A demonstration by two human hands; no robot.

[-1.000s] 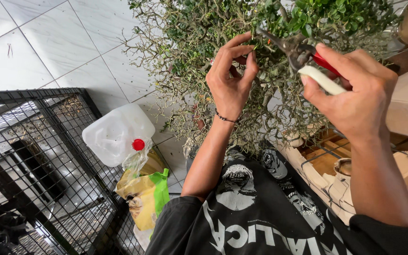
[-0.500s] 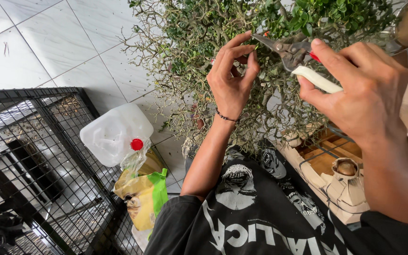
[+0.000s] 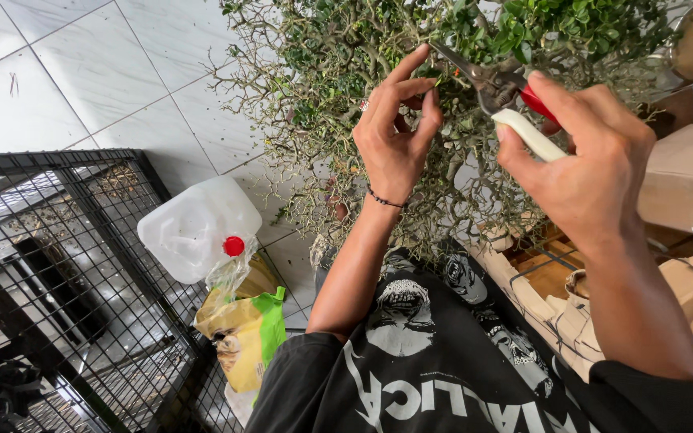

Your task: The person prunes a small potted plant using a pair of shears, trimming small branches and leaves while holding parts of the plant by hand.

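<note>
Fingers (image 3: pixel 423 112) of our left hand (image 3: pixel 395 144) are pinching a thin twig of the little tree (image 3: pixel 378 48), while our right hand (image 3: pixel 595 160) is clenching the shears (image 3: pixel 495 88), blades parted just beside that twig. We are judging this the trimming step; next, the blades are needing a careful closing. Branches are crowding everywhere, the wire cage (image 3: pixel 66 265) standing well apart.

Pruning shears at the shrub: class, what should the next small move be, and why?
Probably a gentle squeeze of the handles. The right hand holds the pruning shears with the blades reaching into the shrub, right beside where the left hand pinches a thin twig between thumb and fingers. Whether the twig sits between the blades cannot be told.
</note>
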